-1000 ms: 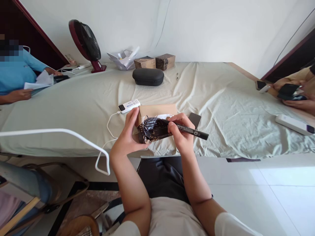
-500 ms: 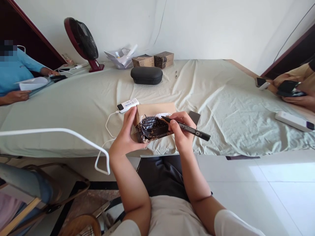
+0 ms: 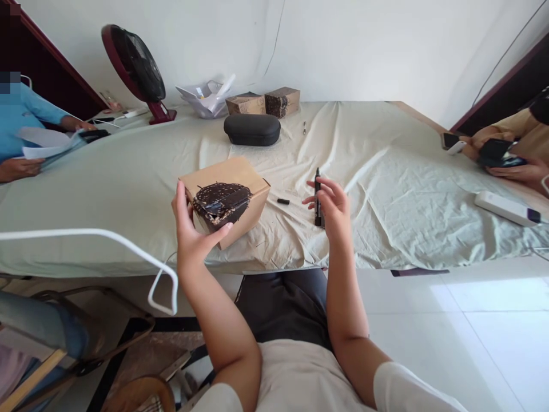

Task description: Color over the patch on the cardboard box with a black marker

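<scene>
My left hand (image 3: 191, 234) is closed on a brown cardboard box (image 3: 253, 214), its thumb along the front edge and its fingers at the left side. The box is tilted, and one corner carries a patch of black marker ink (image 3: 223, 200) with short strokes around its border. My right hand (image 3: 334, 206), apart from the box, holds a black marker pen (image 3: 318, 200) that points away from me. Some of its fingertips show beyond the pen. A small black cap (image 3: 283, 201) lies on the cloth between the box and this hand.
A black zip case (image 3: 252, 130), two small patterned boxes (image 3: 283, 103), a plastic bag of papers (image 3: 206, 103) and a fan (image 3: 137, 68) stand behind. A white device (image 3: 506, 209) lies right. A white cable (image 3: 107, 232) crosses at left. People sit at both sides.
The box has turned and shifted left, showing its inked corner. My right hand has drawn the marker off the box, to the right, and swung it to point away. The cap is now visible.
</scene>
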Demonstrator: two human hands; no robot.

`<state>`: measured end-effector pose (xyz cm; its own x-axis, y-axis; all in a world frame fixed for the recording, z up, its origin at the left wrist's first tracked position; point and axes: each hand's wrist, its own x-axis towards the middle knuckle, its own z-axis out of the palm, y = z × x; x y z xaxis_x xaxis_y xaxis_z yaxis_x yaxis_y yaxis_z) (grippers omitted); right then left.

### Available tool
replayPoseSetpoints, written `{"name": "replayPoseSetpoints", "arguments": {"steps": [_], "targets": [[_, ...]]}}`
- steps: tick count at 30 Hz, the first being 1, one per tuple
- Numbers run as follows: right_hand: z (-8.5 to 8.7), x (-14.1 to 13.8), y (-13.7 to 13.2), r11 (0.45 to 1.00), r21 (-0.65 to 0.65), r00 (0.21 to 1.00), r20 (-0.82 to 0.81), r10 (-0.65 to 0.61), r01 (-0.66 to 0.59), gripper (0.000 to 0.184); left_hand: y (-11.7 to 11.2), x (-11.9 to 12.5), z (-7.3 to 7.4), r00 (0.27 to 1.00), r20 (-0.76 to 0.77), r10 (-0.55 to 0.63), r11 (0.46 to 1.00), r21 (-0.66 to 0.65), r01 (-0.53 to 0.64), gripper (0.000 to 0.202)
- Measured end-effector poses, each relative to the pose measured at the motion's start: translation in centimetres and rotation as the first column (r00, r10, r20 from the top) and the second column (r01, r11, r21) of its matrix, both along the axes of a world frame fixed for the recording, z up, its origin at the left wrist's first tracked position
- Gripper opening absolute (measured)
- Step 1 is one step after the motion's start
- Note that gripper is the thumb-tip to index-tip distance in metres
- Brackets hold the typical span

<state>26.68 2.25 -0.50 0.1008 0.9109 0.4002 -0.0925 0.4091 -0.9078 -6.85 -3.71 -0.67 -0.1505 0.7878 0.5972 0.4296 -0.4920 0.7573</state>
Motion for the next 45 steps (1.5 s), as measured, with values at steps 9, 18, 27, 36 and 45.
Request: {"name": "replayPoseSetpoints", "arguments": {"steps": [9,18,27,36,45], "targets": [[-5.9,-2.8,2.9,0.871,-0.265,0.643,0.762,-0.074,0.414,0.04,0.3,0.6,-0.7,0.997,0.082,-0.01,1.0,-0.027,0.013,0.137],[-5.9,-4.2,2.3,0.852,-0.284,0.481,0.875,0.044,0.44,0.044,0.4,0.5,-0.9,0.989,0.117,-0.086,0.995,-0.035,0.091,0.135],[-6.5,-4.5,2.6,0.896,-0.242,0.434,0.899,0.063,0.372,0.047,0.1,0.1,-1.2,0.986,0.143,-0.085,0.995,-0.044,0.092,0.134],[-6.9,-4.6,3.1,0.936,-0.235,0.457,0.884,0.095,0.261,0.043,0.0,-0.4,-1.4,0.987,0.142,-0.077,0.995,-0.054,0.085,0.135],[-8.0,-5.9,4.5,0.935,-0.225,0.469,0.88,0.075,0.273,0.044,-0.1,-0.4,-1.3,0.988,0.139,-0.063,0.995,-0.073,0.073,0.135]]}}
